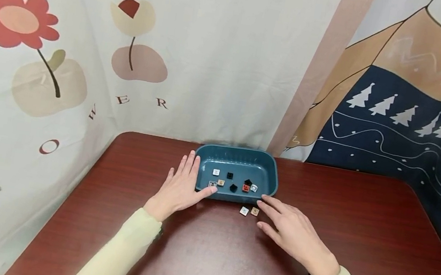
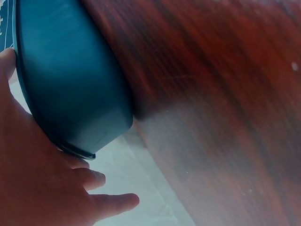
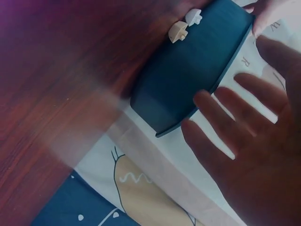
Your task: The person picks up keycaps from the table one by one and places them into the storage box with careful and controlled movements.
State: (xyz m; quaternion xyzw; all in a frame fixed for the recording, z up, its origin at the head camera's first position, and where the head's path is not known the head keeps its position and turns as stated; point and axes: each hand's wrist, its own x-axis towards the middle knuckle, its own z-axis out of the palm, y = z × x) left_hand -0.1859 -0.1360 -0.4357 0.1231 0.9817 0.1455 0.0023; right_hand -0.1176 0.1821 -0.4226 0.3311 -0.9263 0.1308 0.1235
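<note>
A blue-green plastic bin [image 1: 232, 198] stands near the table's back edge. Inside lie several small square keycaps, among them a red keycap [image 1: 245, 188], a black keycap [image 1: 230, 175] and a white keycap [image 1: 216, 172]. My left hand [image 1: 180, 187] lies along the bin's left end, fingers straight, the thumb at its front rim. At the front right corner is my right hand [image 1: 294, 231], its fingers extended and holding nothing. Just in front of the bin, on the table, sit a white keycap [image 1: 244, 211] and a tan keycap [image 1: 254, 211], close to the right fingertips.
The dark red wooden table [image 1: 202, 258] has rounded back corners. Behind it hangs a white curtain [image 1: 223, 62] with printed flowers and letters. A dark blue panel with printed trees [image 1: 397, 130] hangs at the right.
</note>
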